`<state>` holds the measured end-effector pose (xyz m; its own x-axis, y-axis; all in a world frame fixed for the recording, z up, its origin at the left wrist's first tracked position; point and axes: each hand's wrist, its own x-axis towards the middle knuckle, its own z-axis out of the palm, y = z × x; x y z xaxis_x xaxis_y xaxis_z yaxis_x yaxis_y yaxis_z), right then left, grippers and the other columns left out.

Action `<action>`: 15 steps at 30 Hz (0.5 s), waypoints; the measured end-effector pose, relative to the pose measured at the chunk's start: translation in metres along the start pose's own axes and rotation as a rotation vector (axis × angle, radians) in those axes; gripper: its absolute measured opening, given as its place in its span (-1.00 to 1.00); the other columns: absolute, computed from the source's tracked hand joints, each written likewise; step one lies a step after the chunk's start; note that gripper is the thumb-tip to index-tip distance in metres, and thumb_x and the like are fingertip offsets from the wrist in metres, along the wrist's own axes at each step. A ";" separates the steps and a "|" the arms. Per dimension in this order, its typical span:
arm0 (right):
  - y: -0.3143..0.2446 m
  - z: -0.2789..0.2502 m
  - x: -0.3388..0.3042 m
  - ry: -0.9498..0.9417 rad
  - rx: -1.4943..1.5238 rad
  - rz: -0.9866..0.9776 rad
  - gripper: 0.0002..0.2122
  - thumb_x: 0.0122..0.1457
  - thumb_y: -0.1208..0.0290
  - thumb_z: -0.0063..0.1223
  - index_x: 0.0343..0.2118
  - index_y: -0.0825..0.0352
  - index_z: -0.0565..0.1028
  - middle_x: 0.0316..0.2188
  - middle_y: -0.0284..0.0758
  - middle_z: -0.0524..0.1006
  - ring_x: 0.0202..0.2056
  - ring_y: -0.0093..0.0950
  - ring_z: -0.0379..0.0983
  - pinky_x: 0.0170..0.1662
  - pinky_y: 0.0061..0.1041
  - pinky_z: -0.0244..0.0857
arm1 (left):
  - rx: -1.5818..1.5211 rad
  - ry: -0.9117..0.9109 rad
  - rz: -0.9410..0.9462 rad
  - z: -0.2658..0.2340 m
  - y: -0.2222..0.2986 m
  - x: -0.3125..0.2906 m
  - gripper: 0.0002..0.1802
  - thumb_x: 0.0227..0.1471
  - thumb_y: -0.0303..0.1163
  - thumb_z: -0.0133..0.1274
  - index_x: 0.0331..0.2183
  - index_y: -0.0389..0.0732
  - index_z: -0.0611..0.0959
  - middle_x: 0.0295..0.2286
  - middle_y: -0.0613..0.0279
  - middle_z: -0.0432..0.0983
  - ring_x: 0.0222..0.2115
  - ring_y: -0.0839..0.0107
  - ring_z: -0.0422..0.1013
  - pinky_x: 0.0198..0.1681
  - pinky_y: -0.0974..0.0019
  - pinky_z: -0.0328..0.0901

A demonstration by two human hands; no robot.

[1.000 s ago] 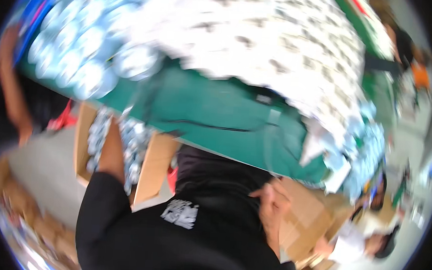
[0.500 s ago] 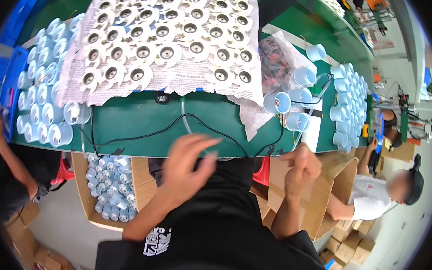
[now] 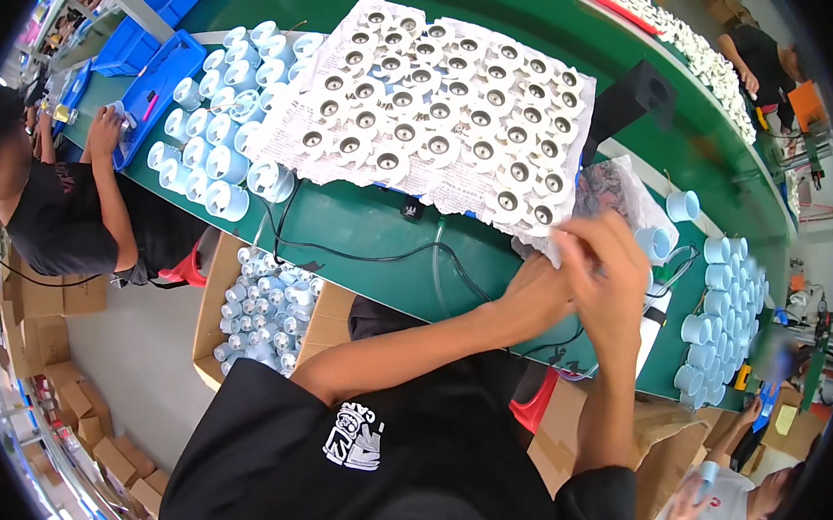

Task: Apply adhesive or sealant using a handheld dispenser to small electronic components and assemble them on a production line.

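Observation:
My right hand (image 3: 608,276) is raised over the table's near side, by the lower right corner of the paper-covered tray. Its fingers are bent together; what they hold, if anything, is hidden. My left hand (image 3: 536,294) reaches across beside it, close to the paper's edge, with its fingers hidden behind the right hand. White impeller-like parts (image 3: 438,146) with dark round centres lie in rows on the printed paper (image 3: 346,168). Light blue cups (image 3: 653,242) with wires stand just beyond my right hand.
More blue cups stand in groups on the green table (image 3: 368,276), left (image 3: 226,201) and right (image 3: 718,277). A black cable (image 3: 393,258) runs along the near edge. A cardboard box (image 3: 210,328) of cups sits below. Co-workers sit on both sides.
Both hands have moved from over my lap to the table, by the paper's lower right corner. My left hand has crossed to the right. The view has turned, shifting the tray rightward.

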<state>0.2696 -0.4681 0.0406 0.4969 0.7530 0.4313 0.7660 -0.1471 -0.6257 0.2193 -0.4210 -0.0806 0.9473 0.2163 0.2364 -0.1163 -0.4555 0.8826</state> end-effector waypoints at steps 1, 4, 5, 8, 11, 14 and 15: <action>0.001 0.007 0.006 -0.051 -0.068 -0.098 -0.90 -0.05 0.63 0.16 -0.42 0.39 0.52 -0.57 -0.31 0.35 -0.52 -0.43 0.32 -0.49 -0.47 0.19 | -0.003 -0.004 -0.007 -0.010 0.004 -0.010 -0.35 -0.26 -0.49 0.25 -0.05 -0.26 0.39 -0.09 0.03 0.33 -0.04 0.01 0.25 -0.09 0.02 0.21; 0.004 0.020 0.008 -0.143 -0.176 -0.210 -0.85 -0.10 0.58 0.21 -0.41 0.35 0.52 -0.51 -0.31 0.38 -0.44 -0.34 0.36 -0.44 -0.41 0.27 | 0.100 0.003 0.027 -0.047 0.028 -0.046 -0.37 -0.29 -0.53 0.25 -0.08 -0.26 0.41 -0.08 0.02 0.34 -0.03 0.01 0.26 -0.01 0.04 0.20; 0.006 0.026 0.007 -0.127 -0.244 -0.226 -0.84 -0.10 0.57 0.22 -0.40 0.34 0.52 -0.51 -0.31 0.38 -0.45 -0.35 0.37 -0.43 -0.41 0.27 | 0.109 0.030 -0.002 -0.060 0.035 -0.058 -0.37 -0.31 -0.52 0.26 -0.09 -0.26 0.42 -0.08 0.02 0.35 -0.02 0.01 0.26 0.01 0.05 0.19; 0.010 0.034 0.004 -0.165 -0.368 -0.243 -0.80 -0.12 0.58 0.17 -0.35 0.31 0.51 -0.50 -0.34 0.36 -0.44 -0.36 0.36 -0.43 -0.40 0.27 | 0.010 0.155 -0.010 -0.083 0.031 -0.095 -0.31 -0.35 -0.52 0.32 -0.09 -0.24 0.42 -0.10 0.04 0.38 -0.03 0.06 0.28 0.05 0.11 0.18; 0.011 0.041 0.005 -0.271 -0.524 -0.381 -0.74 -0.15 0.50 0.03 -0.31 0.34 0.47 -0.47 -0.34 0.30 -0.37 -0.43 0.32 -0.40 -0.50 0.29 | -0.021 0.416 -0.144 -0.096 0.023 -0.117 -0.33 -0.31 -0.51 0.32 -0.07 -0.23 0.43 -0.10 0.09 0.40 -0.06 0.11 0.30 0.03 0.17 0.19; 0.011 0.044 0.007 -0.258 -0.599 -0.436 -0.74 -0.16 0.49 0.04 -0.32 0.36 0.47 -0.48 -0.34 0.30 -0.38 -0.42 0.31 -0.40 -0.50 0.27 | 0.127 0.480 -0.144 -0.109 0.015 -0.116 -0.34 -0.30 -0.56 0.31 -0.07 -0.26 0.42 -0.10 0.03 0.39 -0.07 0.16 0.35 0.03 0.25 0.21; 0.015 0.046 0.007 -0.233 -0.610 -0.487 -0.72 -0.16 0.47 0.04 -0.31 0.38 0.48 -0.48 -0.34 0.32 -0.40 -0.43 0.31 -0.39 -0.51 0.25 | 0.077 0.494 -0.161 -0.110 0.012 -0.114 -0.33 -0.30 -0.56 0.31 -0.07 -0.26 0.41 -0.11 0.03 0.39 -0.06 0.16 0.34 0.04 0.26 0.21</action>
<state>0.2657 -0.4357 0.0047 0.0050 0.9268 0.3755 0.9950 -0.0420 0.0905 0.0770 -0.3558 -0.0523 0.6955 0.6615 0.2805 0.0589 -0.4416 0.8953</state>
